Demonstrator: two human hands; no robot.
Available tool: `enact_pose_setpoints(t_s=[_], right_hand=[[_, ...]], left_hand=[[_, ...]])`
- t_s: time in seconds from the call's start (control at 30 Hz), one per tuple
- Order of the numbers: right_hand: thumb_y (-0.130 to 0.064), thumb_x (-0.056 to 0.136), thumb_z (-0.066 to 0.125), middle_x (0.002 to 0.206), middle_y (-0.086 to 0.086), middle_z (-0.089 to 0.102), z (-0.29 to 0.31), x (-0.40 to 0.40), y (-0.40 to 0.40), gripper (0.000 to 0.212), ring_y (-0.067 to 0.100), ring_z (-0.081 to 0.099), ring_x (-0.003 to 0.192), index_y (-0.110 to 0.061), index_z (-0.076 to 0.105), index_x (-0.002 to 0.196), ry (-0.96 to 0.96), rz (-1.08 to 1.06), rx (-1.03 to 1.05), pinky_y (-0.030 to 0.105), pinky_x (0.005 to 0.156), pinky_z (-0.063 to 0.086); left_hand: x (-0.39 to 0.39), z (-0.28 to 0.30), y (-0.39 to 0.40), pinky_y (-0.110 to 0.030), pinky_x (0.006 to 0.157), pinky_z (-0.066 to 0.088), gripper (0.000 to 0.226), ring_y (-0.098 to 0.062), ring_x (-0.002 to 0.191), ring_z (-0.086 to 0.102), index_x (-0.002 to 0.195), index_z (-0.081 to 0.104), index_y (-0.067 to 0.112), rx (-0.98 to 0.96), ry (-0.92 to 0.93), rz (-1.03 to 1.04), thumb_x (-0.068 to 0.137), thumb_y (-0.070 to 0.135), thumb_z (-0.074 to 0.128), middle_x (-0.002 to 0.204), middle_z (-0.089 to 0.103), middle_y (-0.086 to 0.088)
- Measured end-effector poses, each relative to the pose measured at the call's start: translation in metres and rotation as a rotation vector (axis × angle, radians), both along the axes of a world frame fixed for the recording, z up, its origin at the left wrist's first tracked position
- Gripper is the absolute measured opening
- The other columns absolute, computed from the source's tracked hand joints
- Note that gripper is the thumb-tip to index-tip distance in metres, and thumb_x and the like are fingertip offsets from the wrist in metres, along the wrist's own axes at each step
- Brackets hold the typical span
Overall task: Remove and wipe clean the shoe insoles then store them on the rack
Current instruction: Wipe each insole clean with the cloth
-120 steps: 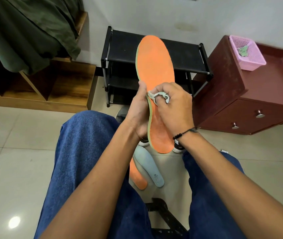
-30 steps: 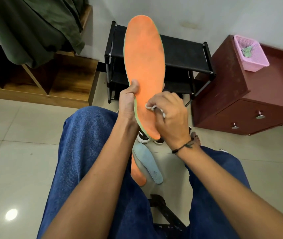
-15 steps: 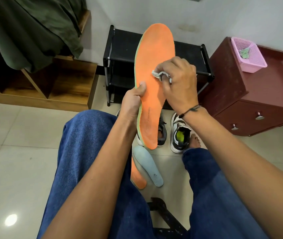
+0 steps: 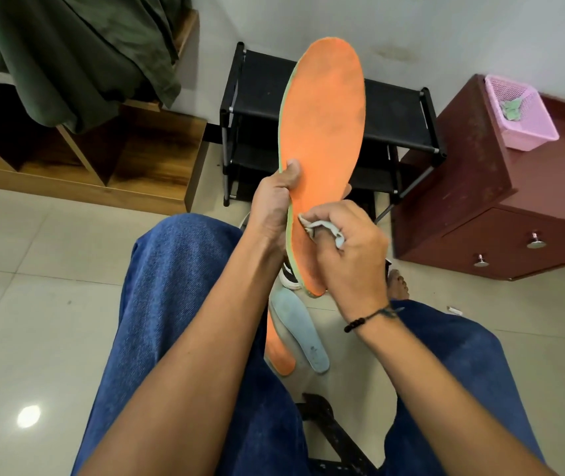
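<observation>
An orange insole (image 4: pixel 325 132) with a green edge stands upright in front of me. My left hand (image 4: pixel 274 207) grips its left edge at mid-length, thumb on the orange face. My right hand (image 4: pixel 350 255) pinches a small pale wipe (image 4: pixel 322 228) and presses it on the insole's lower half. On the floor between my knees lie a pale blue insole (image 4: pixel 300 331) and another orange insole (image 4: pixel 279 352), partly hidden by my left arm. Behind stands the black shoe rack (image 4: pixel 260 84). A shoe (image 4: pixel 289 274) peeks out below the held insole.
A dark red cabinet (image 4: pixel 480 187) with a pink basket (image 4: pixel 521 115) on top stands right of the rack. A wooden shelf unit (image 4: pixel 143 159) draped with green cloth (image 4: pixel 68 53) is at the left. My bare foot (image 4: pixel 398 285) rests on the tiled floor.
My right hand has slid the wipe down from the insole's upper part to its lower half. The held insole now hides most of the shoes behind it.
</observation>
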State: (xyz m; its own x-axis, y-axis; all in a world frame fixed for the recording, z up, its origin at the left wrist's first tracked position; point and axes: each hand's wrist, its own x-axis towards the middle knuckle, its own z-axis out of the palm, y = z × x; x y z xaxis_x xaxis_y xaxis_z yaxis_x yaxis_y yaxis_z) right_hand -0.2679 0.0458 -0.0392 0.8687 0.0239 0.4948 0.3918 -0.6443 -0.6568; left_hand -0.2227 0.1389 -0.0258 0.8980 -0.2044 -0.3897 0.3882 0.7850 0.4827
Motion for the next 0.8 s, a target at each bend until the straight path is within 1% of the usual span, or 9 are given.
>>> enact_pose_setpoints(t_s=[0.07, 0.1, 0.2, 0.27, 0.37, 0.43, 0.5, 0.67, 0.8], right_hand=[[0.008, 0.073, 0.054, 0.079, -0.003, 0.065, 0.008, 0.002, -0.005, 0.023, 0.018, 0.061, 0.077, -0.009, 0.07, 0.076, -0.002, -0.008, 0.019, 0.043, 0.076, 0.051], [0.008, 0.073, 0.055, 0.079, -0.001, 0.065, 0.012, 0.005, -0.007, 0.023, 0.019, 0.06, 0.076, -0.008, 0.07, 0.076, -0.021, -0.029, 0.019, 0.043, 0.077, 0.051], [0.003, 0.074, 0.054, 0.079, 0.004, 0.064, 0.023, 0.026, -0.014, 0.019, 0.023, 0.059, 0.075, -0.008, 0.07, 0.078, -0.107, -0.095, -0.015, 0.046, 0.067, 0.049], [-0.003, 0.074, 0.053, 0.08, 0.007, 0.064, 0.03, 0.047, -0.021, 0.018, 0.027, 0.06, 0.077, -0.009, 0.069, 0.079, -0.169, -0.135, -0.084, 0.049, 0.066, 0.048], [-0.004, 0.073, 0.053, 0.08, 0.008, 0.063, 0.037, 0.079, -0.03, 0.018, 0.03, 0.059, 0.078, -0.011, 0.068, 0.078, -0.227, -0.169, -0.216, 0.049, 0.066, 0.047], [-0.001, 0.072, 0.054, 0.081, 0.007, 0.064, 0.034, 0.09, -0.031, 0.019, 0.031, 0.059, 0.079, -0.012, 0.068, 0.08, -0.206, -0.179, -0.313, 0.042, 0.068, 0.045], [0.001, 0.073, 0.054, 0.082, 0.007, 0.065, 0.026, 0.09, -0.028, 0.021, 0.032, 0.058, 0.081, -0.012, 0.068, 0.082, -0.173, -0.199, -0.376, 0.036, 0.07, 0.036], [0.0, 0.071, 0.053, 0.078, 0.004, 0.065, 0.012, 0.069, -0.024, 0.019, 0.03, 0.058, 0.075, -0.012, 0.066, 0.078, -0.149, -0.127, -0.289, 0.042, 0.069, 0.044], [-0.009, 0.076, 0.049, 0.073, 0.0, 0.063, -0.002, 0.036, -0.005, 0.017, 0.026, 0.055, 0.071, -0.015, 0.065, 0.075, -0.165, -0.043, -0.336, 0.036, 0.07, 0.034]], left_hand=[[0.001, 0.003, 0.0, -0.044, 0.07, 0.059, 0.05, -0.038, 0.086, 0.065, 0.134, 0.036, -0.009, 0.041, -0.014, -0.005, 0.101, 0.029, 0.038, 0.126, 0.052, -0.032], [0.001, 0.004, 0.0, -0.04, 0.069, 0.059, 0.05, -0.035, 0.087, 0.064, 0.133, 0.038, -0.01, 0.095, -0.025, -0.007, 0.101, 0.028, 0.038, 0.123, 0.055, -0.03], [0.002, 0.005, -0.002, -0.027, 0.056, 0.058, 0.037, -0.021, 0.069, 0.066, 0.118, 0.05, -0.006, 0.238, -0.007, 0.006, 0.101, 0.024, 0.039, 0.088, 0.065, -0.015], [0.0, 0.01, -0.003, -0.023, 0.046, 0.053, 0.03, -0.014, 0.052, 0.065, 0.11, 0.053, -0.003, 0.32, -0.031, -0.021, 0.101, 0.023, 0.04, 0.066, 0.067, -0.007], [-0.004, 0.013, -0.004, -0.019, 0.039, 0.047, 0.026, -0.01, 0.042, 0.062, 0.098, 0.052, -0.001, 0.395, -0.082, -0.071, 0.101, 0.021, 0.039, 0.05, 0.064, 0.0], [-0.004, 0.013, -0.003, -0.018, 0.04, 0.047, 0.024, -0.007, 0.042, 0.061, 0.091, 0.053, 0.004, 0.436, -0.116, -0.099, 0.102, 0.021, 0.038, 0.049, 0.064, 0.002], [-0.002, 0.01, -0.002, -0.018, 0.043, 0.048, 0.024, -0.007, 0.045, 0.062, 0.091, 0.055, 0.006, 0.449, -0.139, -0.11, 0.101, 0.021, 0.039, 0.053, 0.064, 0.003], [0.001, 0.001, -0.001, -0.018, 0.047, 0.05, 0.028, -0.005, 0.048, 0.062, 0.086, 0.056, 0.007, 0.43, -0.126, -0.112, 0.101, 0.021, 0.038, 0.053, 0.065, 0.004], [0.001, 0.001, -0.004, -0.016, 0.049, 0.049, 0.033, -0.003, 0.047, 0.061, 0.082, 0.053, 0.0, 0.301, -0.114, -0.058, 0.103, 0.016, 0.033, 0.052, 0.062, 0.001]])
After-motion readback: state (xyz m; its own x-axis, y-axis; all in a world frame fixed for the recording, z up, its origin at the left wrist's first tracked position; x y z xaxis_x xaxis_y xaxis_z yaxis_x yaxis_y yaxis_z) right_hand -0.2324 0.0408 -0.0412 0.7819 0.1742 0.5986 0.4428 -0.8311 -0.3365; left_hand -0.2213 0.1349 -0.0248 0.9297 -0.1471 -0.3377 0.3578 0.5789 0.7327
